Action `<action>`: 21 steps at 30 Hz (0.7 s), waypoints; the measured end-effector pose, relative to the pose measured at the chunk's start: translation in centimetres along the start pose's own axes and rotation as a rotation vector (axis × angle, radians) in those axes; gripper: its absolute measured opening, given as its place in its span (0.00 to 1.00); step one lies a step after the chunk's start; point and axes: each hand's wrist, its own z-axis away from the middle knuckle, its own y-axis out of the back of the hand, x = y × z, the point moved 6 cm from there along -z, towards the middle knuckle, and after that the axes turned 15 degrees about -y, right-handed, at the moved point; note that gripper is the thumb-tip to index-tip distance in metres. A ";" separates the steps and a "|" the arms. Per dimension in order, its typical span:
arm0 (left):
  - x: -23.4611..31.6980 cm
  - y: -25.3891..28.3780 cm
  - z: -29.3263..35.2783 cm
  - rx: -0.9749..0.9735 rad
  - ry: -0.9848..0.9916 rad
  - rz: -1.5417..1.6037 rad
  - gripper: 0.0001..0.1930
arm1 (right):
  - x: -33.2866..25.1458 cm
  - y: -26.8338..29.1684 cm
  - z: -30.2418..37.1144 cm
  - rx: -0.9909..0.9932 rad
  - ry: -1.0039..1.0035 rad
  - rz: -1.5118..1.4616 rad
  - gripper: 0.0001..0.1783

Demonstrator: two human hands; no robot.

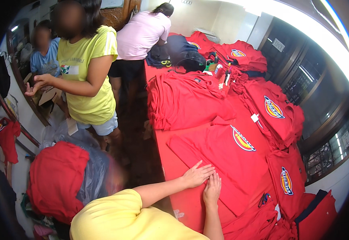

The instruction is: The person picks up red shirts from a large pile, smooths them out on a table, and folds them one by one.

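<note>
On the red-covered table a red T-shirt with a printed chest logo lies folded in front of me. My left hand rests flat on the near left part of the shirt, its fingers stretched out toward the right. Beside it, fingertips close to the left hand's, my right hand also lies on the fabric with its fingers straight. Neither hand grips anything that I can see. A small pair of dark-handled snips lies on rumpled red cloth to the right.
Piles of red shirts and another logo stack cover the far and right table. Dark garments lie farther back. A bundle of red cloth stands left. A person in yellow and one in pink stand beyond.
</note>
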 end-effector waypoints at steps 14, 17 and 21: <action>-6.8 1.6 3.8 -0.192 0.269 -0.309 0.30 | 5.5 2.3 1.5 -0.098 -0.256 0.383 0.33; -10.3 5.3 7.5 -0.116 0.400 -0.469 0.28 | 9.9 4.9 3.4 -0.117 -0.451 0.507 0.33; -12.7 7.3 9.0 -0.081 0.464 -0.472 0.29 | 12.6 7.2 5.4 -0.058 -0.585 0.530 0.34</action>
